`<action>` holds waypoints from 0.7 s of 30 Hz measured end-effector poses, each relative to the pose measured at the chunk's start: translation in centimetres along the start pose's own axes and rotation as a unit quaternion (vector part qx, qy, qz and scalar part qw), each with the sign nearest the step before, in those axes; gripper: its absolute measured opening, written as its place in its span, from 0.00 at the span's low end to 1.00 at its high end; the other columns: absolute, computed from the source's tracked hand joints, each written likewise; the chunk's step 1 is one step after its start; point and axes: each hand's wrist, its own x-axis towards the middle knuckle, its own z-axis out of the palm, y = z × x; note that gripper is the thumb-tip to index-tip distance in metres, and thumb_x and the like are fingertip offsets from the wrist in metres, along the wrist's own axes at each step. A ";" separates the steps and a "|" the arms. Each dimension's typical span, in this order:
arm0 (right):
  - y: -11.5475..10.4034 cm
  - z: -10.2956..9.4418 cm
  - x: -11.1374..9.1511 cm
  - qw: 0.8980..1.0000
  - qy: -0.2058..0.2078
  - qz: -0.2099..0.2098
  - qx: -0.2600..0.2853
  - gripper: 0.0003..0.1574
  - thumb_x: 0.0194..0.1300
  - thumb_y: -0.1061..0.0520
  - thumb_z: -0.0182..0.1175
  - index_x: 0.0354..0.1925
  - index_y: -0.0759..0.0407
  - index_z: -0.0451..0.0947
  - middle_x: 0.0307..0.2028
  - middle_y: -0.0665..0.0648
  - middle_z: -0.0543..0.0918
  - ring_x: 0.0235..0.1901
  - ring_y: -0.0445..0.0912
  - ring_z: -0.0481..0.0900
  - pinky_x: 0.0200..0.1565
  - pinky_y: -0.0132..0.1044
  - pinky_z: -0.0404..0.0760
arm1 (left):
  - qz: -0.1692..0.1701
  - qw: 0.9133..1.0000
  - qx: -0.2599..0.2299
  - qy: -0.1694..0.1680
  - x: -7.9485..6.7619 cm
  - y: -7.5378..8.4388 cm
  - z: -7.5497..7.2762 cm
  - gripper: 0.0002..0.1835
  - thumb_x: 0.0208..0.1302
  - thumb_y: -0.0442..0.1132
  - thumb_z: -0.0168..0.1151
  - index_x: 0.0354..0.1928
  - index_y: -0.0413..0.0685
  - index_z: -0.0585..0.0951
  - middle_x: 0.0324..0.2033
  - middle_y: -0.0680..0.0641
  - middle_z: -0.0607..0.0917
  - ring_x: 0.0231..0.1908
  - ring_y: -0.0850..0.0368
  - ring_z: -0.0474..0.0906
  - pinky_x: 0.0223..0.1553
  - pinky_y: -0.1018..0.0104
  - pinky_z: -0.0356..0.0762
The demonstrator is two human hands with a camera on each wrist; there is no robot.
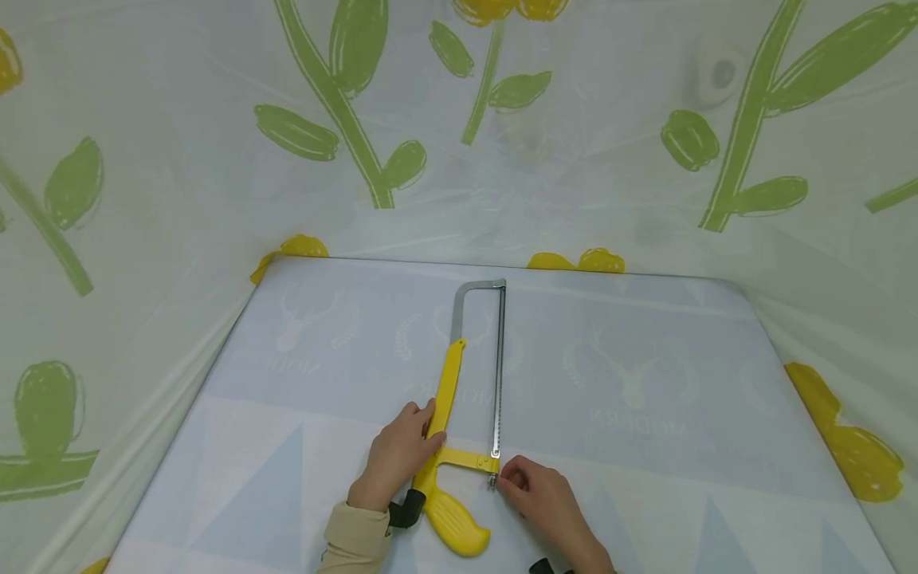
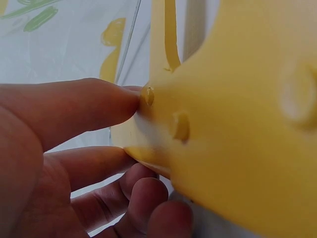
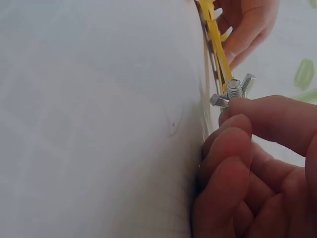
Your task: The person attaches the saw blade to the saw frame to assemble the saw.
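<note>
A hacksaw with a yellow frame [image 1: 448, 383] lies on the table, its silver bow at the far end and its yellow handle [image 1: 459, 526] toward me. Along its right side runs the thin blade [image 1: 498, 375]. My left hand [image 1: 398, 450] pinches the yellow frame between thumb and fingers, just above the handle. At the near end of the blade, a silver wing nut [image 3: 218, 100] sits on a threaded bolt [image 3: 234, 88]. The thumb and curled index finger of my right hand [image 1: 541, 496] pinch the wing nut, partly covering it in the right wrist view.
A pale blue and white cloth with deer prints covers the table [image 1: 645, 510]. Behind and beside it hangs a whitish curtain [image 1: 574, 191] with green stems and yellow flowers. Black wrist mounts show at both wrists, including the left mount [image 1: 409, 510].
</note>
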 end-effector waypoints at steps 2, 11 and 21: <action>-0.1 0.0 0.0 1.000 -0.004 0.002 0.004 0.07 0.59 0.47 0.60 0.31 0.47 0.77 0.17 0.42 0.72 0.15 0.37 0.67 0.21 0.29 0.66 | -0.001 1.000 -0.002 -0.001 0.0 0.0 0.0 0.32 0.60 0.50 0.60 0.64 0.46 0.68 0.27 0.52 0.66 0.19 0.61 0.59 0.19 0.72 0.58; 0.0 -0.1 0.1 1.000 -0.019 0.002 0.012 0.17 0.61 0.37 0.55 0.31 0.46 0.80 0.17 0.42 0.73 0.17 0.37 0.68 0.21 0.30 0.67 | 0.005 1.000 -0.002 0.005 -0.1 0.0 -0.1 0.32 0.59 0.49 0.61 0.63 0.44 0.69 0.27 0.52 0.66 0.19 0.62 0.59 0.19 0.72 0.58; -0.4 -0.2 0.1 0.999 -0.024 0.006 -0.021 0.19 0.58 0.35 0.56 0.32 0.46 0.81 0.20 0.41 0.74 0.21 0.38 0.67 0.25 0.31 0.66 | -0.003 1.000 -0.008 -0.003 0.0 0.0 0.0 0.32 0.59 0.49 0.61 0.64 0.44 0.69 0.27 0.52 0.67 0.20 0.61 0.60 0.19 0.72 0.58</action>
